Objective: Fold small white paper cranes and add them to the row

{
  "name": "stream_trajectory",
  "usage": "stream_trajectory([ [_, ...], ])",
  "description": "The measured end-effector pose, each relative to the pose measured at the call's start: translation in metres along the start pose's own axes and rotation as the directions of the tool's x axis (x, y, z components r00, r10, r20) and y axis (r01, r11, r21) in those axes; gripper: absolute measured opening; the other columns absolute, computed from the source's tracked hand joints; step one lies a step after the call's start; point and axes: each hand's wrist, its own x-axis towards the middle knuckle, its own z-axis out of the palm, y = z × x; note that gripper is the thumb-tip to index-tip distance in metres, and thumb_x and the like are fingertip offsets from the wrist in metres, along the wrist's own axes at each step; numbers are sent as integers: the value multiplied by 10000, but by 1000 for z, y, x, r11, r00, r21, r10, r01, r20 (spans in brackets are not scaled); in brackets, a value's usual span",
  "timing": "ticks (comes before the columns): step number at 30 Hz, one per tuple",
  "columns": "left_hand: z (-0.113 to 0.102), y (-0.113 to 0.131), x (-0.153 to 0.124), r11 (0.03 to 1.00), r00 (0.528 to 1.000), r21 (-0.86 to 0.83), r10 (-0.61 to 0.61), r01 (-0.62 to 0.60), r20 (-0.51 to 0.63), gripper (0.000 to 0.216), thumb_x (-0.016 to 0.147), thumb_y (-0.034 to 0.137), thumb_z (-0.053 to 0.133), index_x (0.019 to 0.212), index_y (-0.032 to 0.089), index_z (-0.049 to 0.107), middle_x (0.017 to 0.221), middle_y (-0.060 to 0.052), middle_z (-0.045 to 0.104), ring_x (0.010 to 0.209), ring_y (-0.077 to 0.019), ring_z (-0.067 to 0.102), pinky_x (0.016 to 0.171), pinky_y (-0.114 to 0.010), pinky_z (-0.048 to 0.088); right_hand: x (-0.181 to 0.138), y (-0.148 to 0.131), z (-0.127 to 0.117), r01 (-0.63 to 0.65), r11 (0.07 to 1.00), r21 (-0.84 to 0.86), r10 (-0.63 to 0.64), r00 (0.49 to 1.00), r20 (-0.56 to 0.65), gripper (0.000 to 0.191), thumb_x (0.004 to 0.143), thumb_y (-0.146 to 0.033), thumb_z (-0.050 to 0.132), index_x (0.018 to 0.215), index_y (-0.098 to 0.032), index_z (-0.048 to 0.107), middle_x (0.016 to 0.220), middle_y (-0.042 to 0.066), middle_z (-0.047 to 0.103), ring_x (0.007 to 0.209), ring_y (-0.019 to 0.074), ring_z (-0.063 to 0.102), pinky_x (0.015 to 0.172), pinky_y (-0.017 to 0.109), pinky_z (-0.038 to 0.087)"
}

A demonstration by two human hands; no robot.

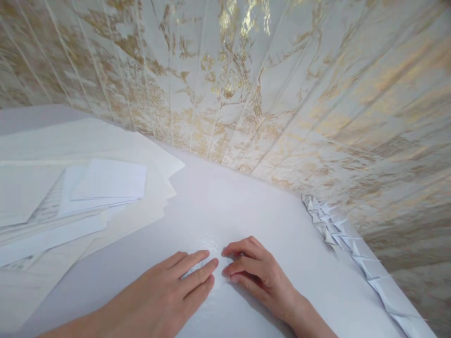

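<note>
My left hand [179, 286] lies flat on the white table, its fingers stretched out to the right and slightly apart. A small pale bluish patch [192, 270] shows between its fingers; whether it is paper or table sheen I cannot tell. Facing it, my right hand [259, 270] rests with its fingers loosely curved and apart, the fingertips at the tabletop. Only a narrow gap separates the fingertips of the two hands. No object can be seen in either hand, though the undersides of both are hidden.
White sheets and cut papers [109, 180], some printed, are piled at the left of the white table [211, 202]. Along the right edge stand rows of folded paper pieces [327, 234] with pointed tips. A white and gold patterned wall covering [229, 84] rises behind.
</note>
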Motion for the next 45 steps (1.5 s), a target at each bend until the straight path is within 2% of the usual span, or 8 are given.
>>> stream_trajectory([
  [4,9,2,-5,1000,1000,3,15,-15,-12,271,948,197,457,1039,238,709,1264,-45,693,1162,-251,587,905,-359,470,1,-5,5,-96,995,17,96,995,-36,119,958,-216,557,929,-245,668,1083,54,643,974,199,577,854,341,479],
  [9,18,13,-14,991,990,-32,-133,132,-40,293,952,156,446,1053,255,702,1268,-26,683,1206,-231,554,1011,-361,425,7,-16,15,-258,966,31,260,959,-116,143,916,-118,536,857,-229,603,1008,45,625,934,202,567,857,364,445],
  [14,19,13,-14,995,992,-69,-75,69,-97,394,917,78,365,1100,227,681,1257,-40,685,1232,-228,528,1010,-360,425,11,-21,21,-318,947,37,320,935,-152,149,866,-87,548,799,-220,557,958,26,613,896,195,555,842,369,412],
  [20,11,15,-6,971,982,-167,-184,173,-52,315,870,85,443,960,247,698,1235,-7,696,1160,-193,575,1002,-323,441,15,-21,23,-320,947,23,320,932,-169,142,877,-108,531,786,-217,536,923,44,613,862,206,546,782,364,417],
  [24,7,14,-1,958,974,-201,-219,203,-62,322,861,68,431,961,249,678,1094,9,730,1018,-170,619,968,-281,428,18,-21,22,-317,948,20,316,936,-154,149,870,-96,557,781,-215,538,904,32,615,846,198,550,791,362,416],
  [29,14,10,-3,986,992,-126,-118,111,-53,389,858,117,481,1197,236,629,1069,-43,702,975,-243,588,875,-358,448,17,-21,22,-321,946,32,322,933,-163,157,874,-92,556,778,-215,540,897,31,615,842,195,557,802,362,423],
  [37,16,12,-4,991,991,-86,-110,103,-73,272,931,199,482,1127,228,669,1051,-49,700,979,-249,567,867,-365,447,16,-21,25,-316,948,29,316,932,-177,150,877,-101,545,781,-215,532,893,35,614,828,198,553,774,362,420],
  [45,13,14,2,992,987,-44,-123,119,-106,314,1004,245,386,1039,216,696,991,-38,712,912,-236,573,802,-373,447,16,-22,25,-307,952,-10,301,941,-156,154,877,-75,514,821,-219,510,914,39,599,859,210,539,797,376,401],
])
